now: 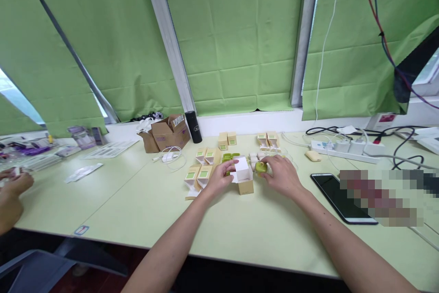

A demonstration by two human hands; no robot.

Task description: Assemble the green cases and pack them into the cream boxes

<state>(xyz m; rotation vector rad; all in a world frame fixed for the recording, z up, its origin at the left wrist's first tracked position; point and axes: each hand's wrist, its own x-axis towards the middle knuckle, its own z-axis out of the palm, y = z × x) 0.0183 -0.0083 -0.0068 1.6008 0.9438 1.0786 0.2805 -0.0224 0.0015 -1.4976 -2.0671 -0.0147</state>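
Observation:
My left hand (221,178) is closed on a small open box (246,186), tan outside and white inside, at the middle of the table. Just right of it, my right hand (279,173) grips a small green round item (261,167) between its fingertips. Behind the box lie several green pieces (230,156), and several whitish pieces (253,157) sit beside them, partly hidden by my right hand. Open tan boxes with green labels (199,175) stand left of my left hand. Further back are two closed tan boxes (227,140) and two open ones (268,141).
A brown carton (169,134) and a black cylinder (193,127) stand at the back left. On the right are a phone (339,197), a power strip (346,149) and cables. Another person's hands (15,185) are at the far left edge.

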